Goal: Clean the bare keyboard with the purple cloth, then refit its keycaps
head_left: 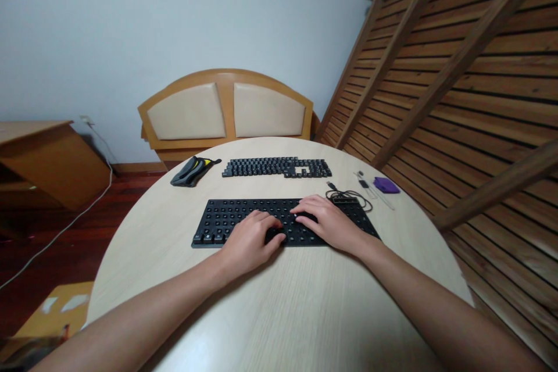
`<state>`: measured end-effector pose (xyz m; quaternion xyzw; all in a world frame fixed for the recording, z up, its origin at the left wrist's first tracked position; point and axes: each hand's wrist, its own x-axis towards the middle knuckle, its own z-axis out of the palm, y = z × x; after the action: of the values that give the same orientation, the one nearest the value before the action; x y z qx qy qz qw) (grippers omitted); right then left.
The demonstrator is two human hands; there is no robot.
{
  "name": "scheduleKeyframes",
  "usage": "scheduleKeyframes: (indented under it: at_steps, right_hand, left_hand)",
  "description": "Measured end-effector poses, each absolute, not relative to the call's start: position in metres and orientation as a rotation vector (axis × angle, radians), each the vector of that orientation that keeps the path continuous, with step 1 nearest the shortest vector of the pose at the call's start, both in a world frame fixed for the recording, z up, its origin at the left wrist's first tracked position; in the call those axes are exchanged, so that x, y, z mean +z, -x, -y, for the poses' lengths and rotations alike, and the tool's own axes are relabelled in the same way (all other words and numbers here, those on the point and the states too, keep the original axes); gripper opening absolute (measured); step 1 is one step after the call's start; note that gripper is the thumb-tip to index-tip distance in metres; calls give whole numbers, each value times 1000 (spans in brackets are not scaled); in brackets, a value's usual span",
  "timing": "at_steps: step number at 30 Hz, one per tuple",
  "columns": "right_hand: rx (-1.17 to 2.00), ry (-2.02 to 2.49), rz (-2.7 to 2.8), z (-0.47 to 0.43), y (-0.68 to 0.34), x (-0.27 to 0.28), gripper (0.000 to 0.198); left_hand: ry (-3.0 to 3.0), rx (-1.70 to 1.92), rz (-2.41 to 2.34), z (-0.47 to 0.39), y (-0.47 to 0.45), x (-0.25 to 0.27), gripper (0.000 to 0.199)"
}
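A black keyboard lies before me with most of its keycaps off, showing rows of bare switch posts. A few keycaps sit on its lower left corner. Over the middle of the board, my left hand is closed, thumb and index finger curled toward each other; anything between them is too dark to make out. My right hand rests over the right-centre, its fingers bent and drawn toward the thumb near the switches. What it pinches, if anything, is too small to name. Both hands cover part of the keyboard.
Behind the keyboard, loose black keycaps stand laid out in rows. A dark pouch with yellow trim is at the back left. On the right are a coiled black cable, a thin white cord and a purple item on the round table.
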<state>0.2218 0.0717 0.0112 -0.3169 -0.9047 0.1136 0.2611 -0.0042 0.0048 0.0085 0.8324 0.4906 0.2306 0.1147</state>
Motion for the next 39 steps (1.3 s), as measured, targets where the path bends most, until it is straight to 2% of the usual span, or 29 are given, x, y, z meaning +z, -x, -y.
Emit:
scheduleKeyframes:
  at_steps: [7, 14, 26, 39]
  right_hand:
    - [654, 847, 2464, -62, -222, 18, 16]
    - [781, 815, 2447, -59, -220, 20, 11]
    - [851, 793, 2421, -57, -219, 18, 16]
    - [794, 816, 2462, -62, -224, 16, 12]
  left_hand:
    - [-2390, 763, -1470, -2, 1, 3, 16]
    - [-2376, 855, -1394, -2, -1, 1, 19]
    - [-2279, 892, -1427, -5, -2, -3, 13]
    - [-2347, 779, -1421, -4, 1, 2, 14]
